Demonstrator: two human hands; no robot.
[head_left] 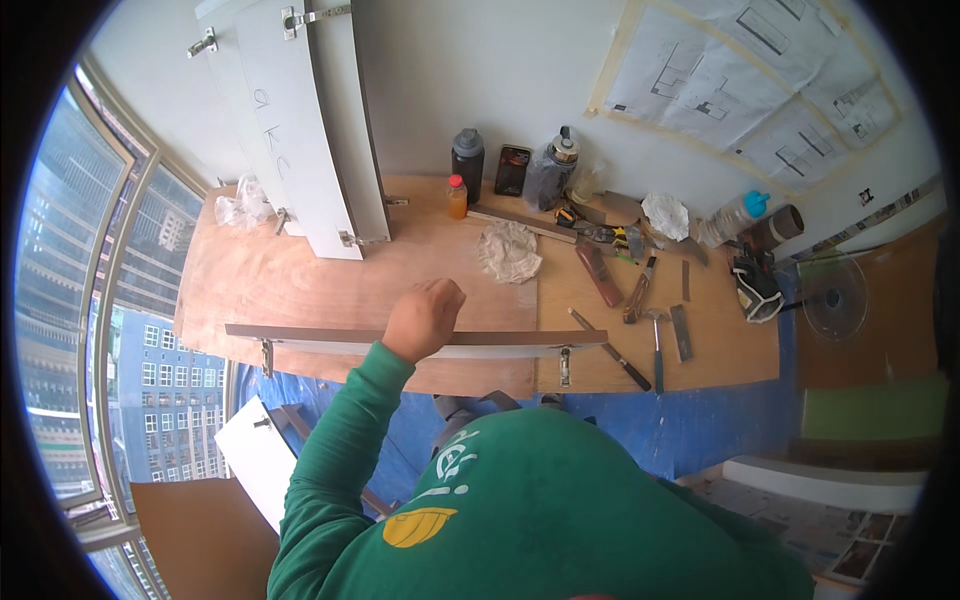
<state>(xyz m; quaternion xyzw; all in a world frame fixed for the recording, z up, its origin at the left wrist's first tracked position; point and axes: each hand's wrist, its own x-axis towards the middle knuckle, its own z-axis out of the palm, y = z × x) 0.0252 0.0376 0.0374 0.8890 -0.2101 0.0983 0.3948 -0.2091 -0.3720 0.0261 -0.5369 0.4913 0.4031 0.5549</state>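
A long cabinet door panel [490, 340] stands on its long edge along the near side of the wooden worktable, its narrow brown edge facing up. Two metal hinges, a left one [267, 358] and a right one [566, 366], sit on its pale near side. My left hand [425, 318] reaches over the middle of that edge, with the wrist just across it. Its fingers are curled closed, and whatever they hold, if anything, is hidden. My right hand is out of sight; my torso in a green top fills the lower middle.
White door panels with hinges [290, 130] lean on the wall at back left. A crumpled cloth [510, 252], a juice bottle [457, 198] and dark flask [467, 155] stand behind. At right lie a hammer [657, 345], chisel [625, 365] and several other tools. Blue sheeting [700, 430] covers the floor.
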